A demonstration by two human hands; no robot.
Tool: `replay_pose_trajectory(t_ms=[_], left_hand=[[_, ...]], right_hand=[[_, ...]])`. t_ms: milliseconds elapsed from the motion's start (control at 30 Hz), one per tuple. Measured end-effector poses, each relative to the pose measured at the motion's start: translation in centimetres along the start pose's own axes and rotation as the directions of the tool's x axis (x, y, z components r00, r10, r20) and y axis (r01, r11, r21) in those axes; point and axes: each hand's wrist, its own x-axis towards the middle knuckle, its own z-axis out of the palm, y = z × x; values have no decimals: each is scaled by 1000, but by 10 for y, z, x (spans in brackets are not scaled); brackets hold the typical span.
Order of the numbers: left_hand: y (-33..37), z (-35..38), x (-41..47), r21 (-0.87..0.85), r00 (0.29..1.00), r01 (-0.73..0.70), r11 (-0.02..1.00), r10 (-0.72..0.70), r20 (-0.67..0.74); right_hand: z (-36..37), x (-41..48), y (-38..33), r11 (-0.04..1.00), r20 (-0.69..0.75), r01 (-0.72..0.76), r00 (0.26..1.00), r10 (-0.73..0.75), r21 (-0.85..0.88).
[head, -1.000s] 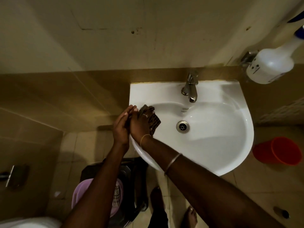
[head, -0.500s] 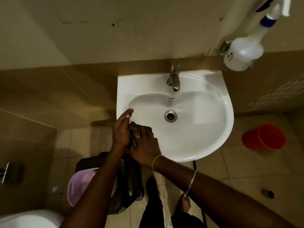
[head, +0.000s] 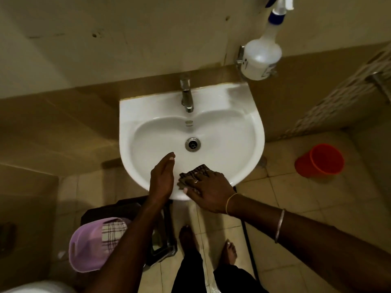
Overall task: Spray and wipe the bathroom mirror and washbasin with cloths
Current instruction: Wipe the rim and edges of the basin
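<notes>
Brown checked cloth [head: 193, 173]: flat against the near inner wall of the washbasin [head: 254, 127], just right of centre, long axis from near left to far right. Pinned there by the right hand [head: 208, 190], fingers spread and nearly straight on top of it, pressing rather than gripping, thumb out toward the near left on the rim. Left hand [head: 161, 178]: just left of the cloth, parted from it by a narrow strip of porcelain, set on edge with fingers straight and together, nothing held. Contact with the bowl not determinable. Drain [head: 192, 144] straight beyond the cloth on the far side, tap [head: 187, 98] farther again on much the same line. Judged: wiping of the washbasin in hand, right hand the working one and the nearer to the cloth. Bare bowl surface mostly far and right of the cloth, so next stroke likely away from the body or rightward along the near wall. Spray bottle [head: 261, 58] hung on the wall at far right, well apart from both hands. Mirror not in view.
</notes>
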Motion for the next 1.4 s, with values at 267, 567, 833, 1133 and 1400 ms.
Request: replay_pose_trajectory(t_ms=[267,567,833,1133,1400], left_hand=[[0,44,-13,67,999,41,997,-43,25],[-4,38,-7,-53,992,126,991,-127,-13],[-6,39,1,-135,991,125,983,-131,-37],[-13,39,3,-189,992,109,976,-118,-39],[-16,38,6,-284,992,90,955,-110,-55]], right_hand=[[-43,-4,92,973,228,79,973,-27,-218],[-85,33,169,847,403,224,915,-13,-482],[-97,89,218,660,389,386,909,-152,-645],[-94,143,218,300,414,555,807,-422,-776],[-76,193,181,192,369,631,644,-671,-752]])
